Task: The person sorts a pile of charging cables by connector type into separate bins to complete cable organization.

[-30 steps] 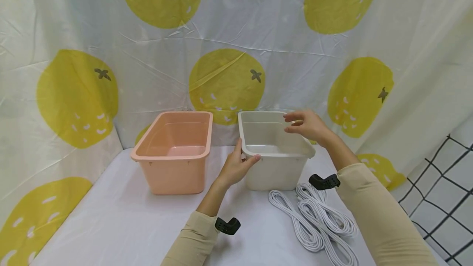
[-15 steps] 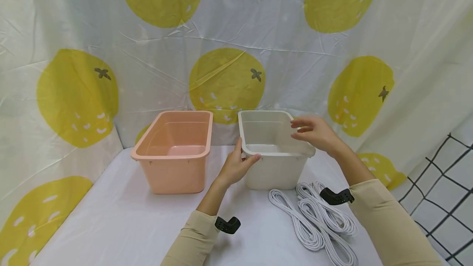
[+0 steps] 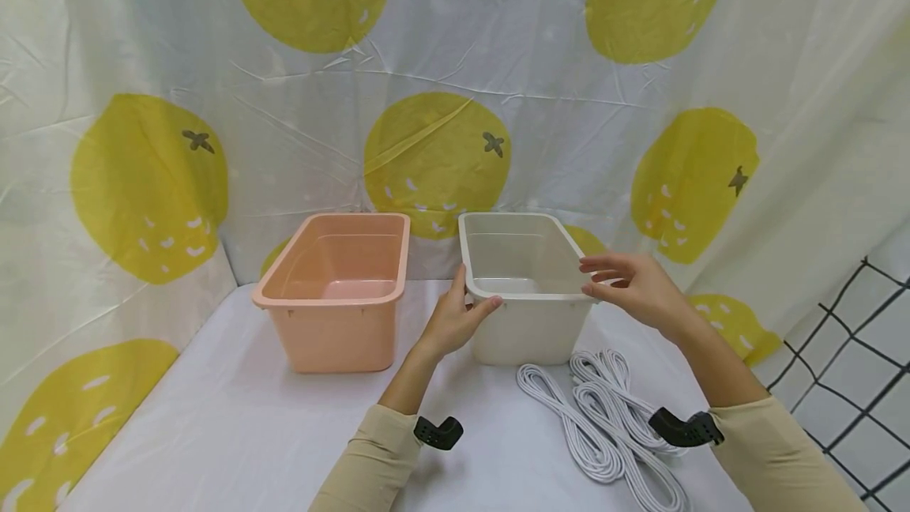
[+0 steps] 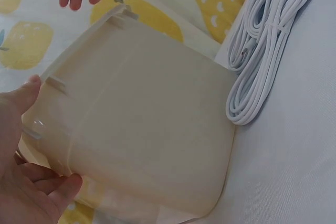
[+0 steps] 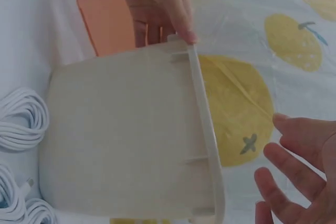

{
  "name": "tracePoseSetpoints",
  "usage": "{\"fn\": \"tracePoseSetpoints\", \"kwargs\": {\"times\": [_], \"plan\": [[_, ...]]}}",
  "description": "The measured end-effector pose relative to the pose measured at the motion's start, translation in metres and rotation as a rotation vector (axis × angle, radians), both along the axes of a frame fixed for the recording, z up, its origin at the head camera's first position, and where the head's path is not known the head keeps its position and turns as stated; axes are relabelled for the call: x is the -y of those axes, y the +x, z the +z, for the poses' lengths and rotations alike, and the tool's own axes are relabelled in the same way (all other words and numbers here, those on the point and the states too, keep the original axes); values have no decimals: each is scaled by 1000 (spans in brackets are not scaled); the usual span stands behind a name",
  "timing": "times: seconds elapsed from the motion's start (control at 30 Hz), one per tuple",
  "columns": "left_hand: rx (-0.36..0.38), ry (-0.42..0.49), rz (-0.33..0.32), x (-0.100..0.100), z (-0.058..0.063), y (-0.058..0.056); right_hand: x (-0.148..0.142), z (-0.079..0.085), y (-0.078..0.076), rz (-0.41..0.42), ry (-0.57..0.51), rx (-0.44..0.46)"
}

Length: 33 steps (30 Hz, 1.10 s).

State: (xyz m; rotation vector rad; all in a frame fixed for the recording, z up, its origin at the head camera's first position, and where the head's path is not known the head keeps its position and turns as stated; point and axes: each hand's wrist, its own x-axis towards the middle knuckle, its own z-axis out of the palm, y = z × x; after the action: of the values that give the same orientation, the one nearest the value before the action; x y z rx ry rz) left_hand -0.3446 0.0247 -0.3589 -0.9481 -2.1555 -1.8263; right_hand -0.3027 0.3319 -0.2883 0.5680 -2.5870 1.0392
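Note:
An off-white plastic bin stands upright on the white-covered table, and nothing shows inside it. At its front left corner, my left hand grips the bin, thumb on the rim and fingers against the side below, as the left wrist view shows. My right hand hovers by the front right corner with fingers loosely bent and apart. In the right wrist view a gap shows between this hand and the bin's rim. Bundled white cables lie in front of the bin, to the right.
Left of the off-white bin stands a pink bin of similar shape. A curtain printed with yellow lemons hangs close behind both. On the far right is a black wire grid. Each wrist carries a black strapped device.
My right hand has moved from above the off-white bin's opening toward me and to the right, down near its front right corner. The left hand and both bins have stayed put.

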Motion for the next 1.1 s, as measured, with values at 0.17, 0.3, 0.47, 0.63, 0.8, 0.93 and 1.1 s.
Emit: {"fn": "tracePoseSetpoints", "kwargs": {"times": [0.17,0.3,0.47,0.63,0.8,0.93,1.1], "plan": [[4,-2,5,0,1,1,-5,-15,19,10,-8,-38],[10,-12,7,-1,2,1,-15,-30,30,-17,27,-55],[6,-11,7,-2,3,1,-29,-49,37,-57,78,-32],[3,-13,22,-2,2,1,-38,-66,41,-63,83,9],[9,-5,24,-1,0,1,-43,-83,45,-63,83,27],[7,3,20,-2,-1,1,-45,-94,47,-83,73,57],[11,-6,28,-3,-5,-5,-47,-104,48,-99,65,76]]}}
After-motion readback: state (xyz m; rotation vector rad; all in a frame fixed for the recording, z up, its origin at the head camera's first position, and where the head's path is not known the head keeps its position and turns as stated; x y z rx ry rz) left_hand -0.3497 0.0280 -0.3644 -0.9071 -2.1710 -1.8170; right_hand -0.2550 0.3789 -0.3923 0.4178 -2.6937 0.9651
